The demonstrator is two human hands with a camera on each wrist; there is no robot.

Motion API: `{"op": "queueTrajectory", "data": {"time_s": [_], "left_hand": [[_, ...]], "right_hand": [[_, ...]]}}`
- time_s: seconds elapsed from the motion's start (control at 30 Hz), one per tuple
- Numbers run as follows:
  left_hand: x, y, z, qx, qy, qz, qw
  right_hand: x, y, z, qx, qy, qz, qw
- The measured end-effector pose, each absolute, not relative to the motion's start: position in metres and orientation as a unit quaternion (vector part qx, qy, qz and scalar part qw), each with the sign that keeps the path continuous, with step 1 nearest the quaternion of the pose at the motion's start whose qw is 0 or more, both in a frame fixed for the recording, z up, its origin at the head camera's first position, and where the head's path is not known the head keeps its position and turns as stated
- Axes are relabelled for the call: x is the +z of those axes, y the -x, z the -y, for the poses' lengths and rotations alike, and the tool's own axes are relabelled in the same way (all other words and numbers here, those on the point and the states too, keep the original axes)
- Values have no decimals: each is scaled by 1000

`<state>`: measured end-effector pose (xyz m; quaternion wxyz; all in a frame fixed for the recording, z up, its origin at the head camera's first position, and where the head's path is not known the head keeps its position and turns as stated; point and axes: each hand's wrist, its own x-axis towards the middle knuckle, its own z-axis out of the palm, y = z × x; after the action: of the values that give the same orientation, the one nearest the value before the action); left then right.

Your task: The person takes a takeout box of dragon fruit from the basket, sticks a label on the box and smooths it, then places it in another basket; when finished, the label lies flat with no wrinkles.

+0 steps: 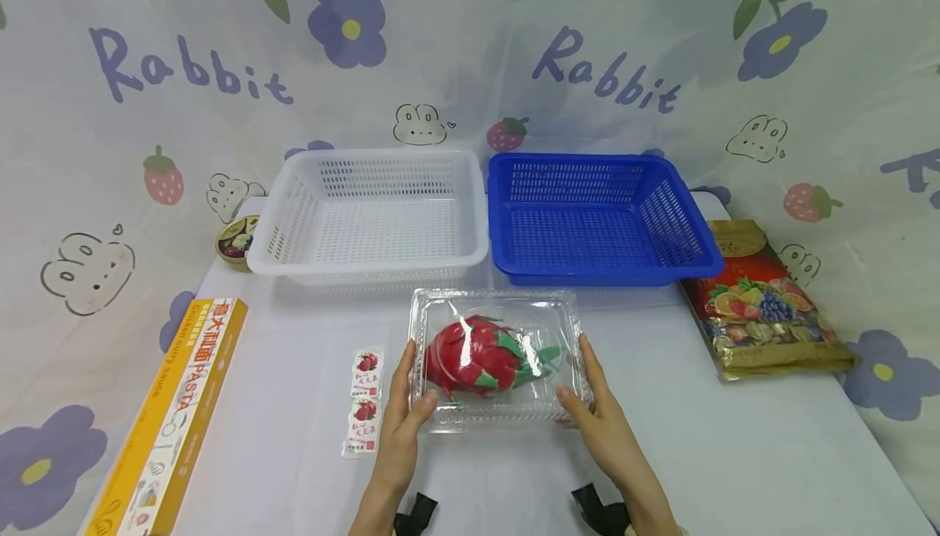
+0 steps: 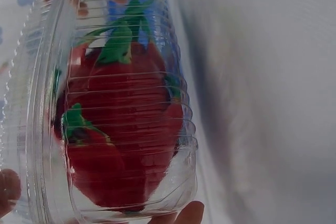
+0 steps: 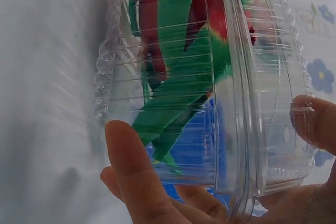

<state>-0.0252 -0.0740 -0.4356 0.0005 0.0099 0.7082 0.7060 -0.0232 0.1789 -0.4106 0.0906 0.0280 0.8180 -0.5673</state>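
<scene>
A clear plastic clamshell box (image 1: 492, 299) with its lid down holds a red dragon fruit (image 1: 470, 356) with green-tipped scales. My left hand (image 1: 400, 430) grips the box's left side, thumb on the lid edge. On the opposite side my right hand (image 1: 604, 426) holds it, thumb at the front right corner. In the left wrist view, fingertips (image 2: 190, 213) show below the ribbed wall. Green leaves (image 3: 184, 87) of the fruit show in the right wrist view, with fingers (image 3: 131, 166) spread under the box. Left of the box lies a strip of dragon fruit stickers (image 1: 365, 401).
Behind the box stand a white basket (image 1: 367, 267) and a blue basket (image 1: 602, 271), side by side. A yellow pasta box (image 1: 169, 414) lies at the left, and a round tin (image 1: 235, 244) beside the white basket. A red and gold bag (image 1: 771, 307) lies at the right.
</scene>
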Motion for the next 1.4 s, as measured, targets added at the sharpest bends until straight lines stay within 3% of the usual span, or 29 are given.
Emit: {"op": "queueTrajectory", "data": {"time_s": [1.4], "left_hand": [[-446,22,73,710,13,-704,5]], "right_hand": [[-419,20,-178,-543,-58,-829,116]]}}
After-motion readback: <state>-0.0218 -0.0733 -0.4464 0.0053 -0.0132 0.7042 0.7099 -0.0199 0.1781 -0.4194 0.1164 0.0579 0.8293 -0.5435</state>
